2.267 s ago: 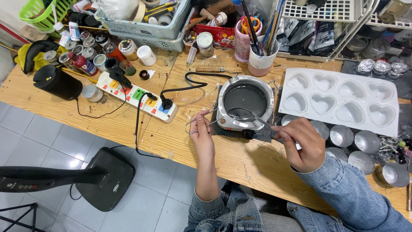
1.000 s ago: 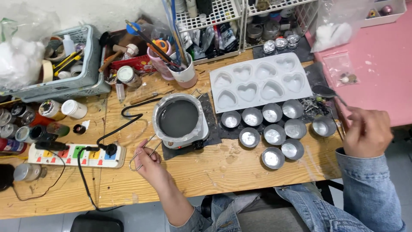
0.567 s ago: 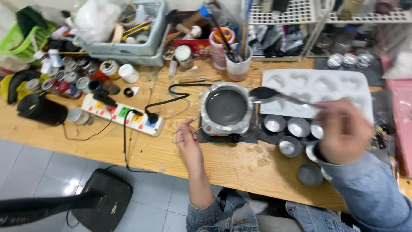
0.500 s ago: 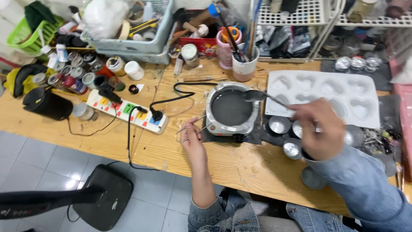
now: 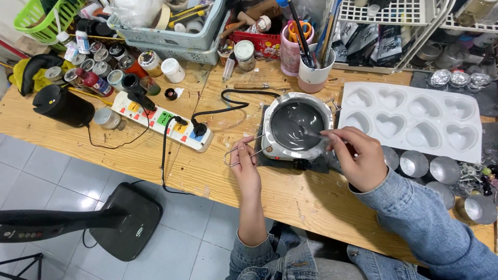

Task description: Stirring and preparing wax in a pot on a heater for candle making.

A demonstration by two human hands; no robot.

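While the left hand [image 5: 245, 165] pinches the wire handle [image 5: 239, 152] of the round metal pot [image 5: 297, 126] near the middle of the frame, the right hand [image 5: 359, 158] is closed on a spoon [image 5: 307, 131] whose bowl dips into the grey liquid inside. That pot sits on a small hotplate [image 5: 297, 159] on the wooden counter [image 5: 290, 194]. Right of it lies a white heart-shaped mould [image 5: 415, 120], with silver cups [image 5: 414, 163] below. A power strip [image 5: 162, 121] lies to the left.
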